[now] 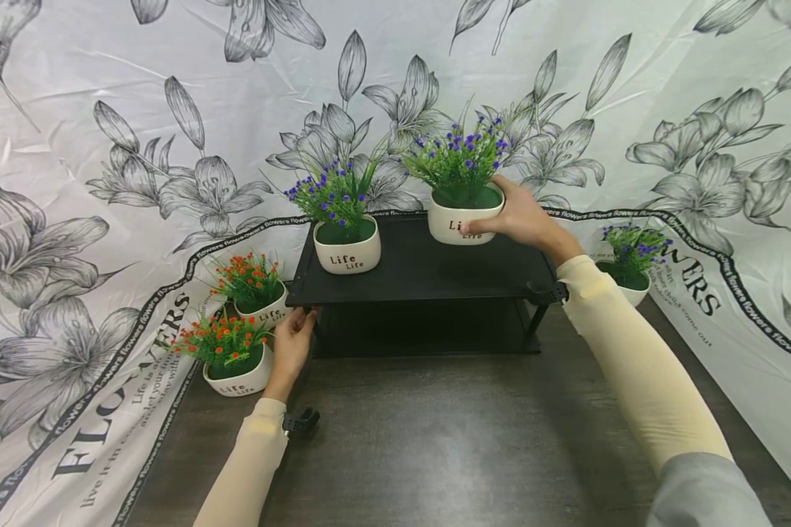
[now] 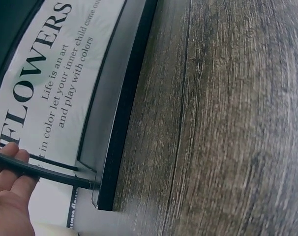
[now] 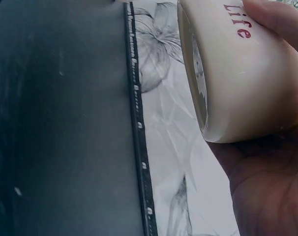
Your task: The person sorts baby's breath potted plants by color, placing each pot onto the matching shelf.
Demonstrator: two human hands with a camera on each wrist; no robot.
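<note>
My right hand (image 1: 526, 216) grips a white "Life" potted plant with purple flowers (image 1: 443, 219), thumb on its front and fingers round the far side. In the right wrist view, the underside of the pot (image 3: 247, 93) shows raised off the black two-tier shelf (image 1: 422, 274). My left hand (image 1: 290, 342) is at the shelf's front left corner. Its fingers curl round the thin black shelf post (image 2: 50, 173). A second potted plant with purple flowers (image 1: 346, 255) stands upright on the left part of the top tier.
Two potted plants with orange flowers, a rear one (image 1: 258, 296) and a front one (image 1: 237, 369), stand left of the shelf, close to my left hand. Another purple-flowered potted plant (image 1: 629, 274) stands right of it. Flower-printed cloth (image 1: 382, 66) hangs behind the dark wooden table (image 1: 422, 439).
</note>
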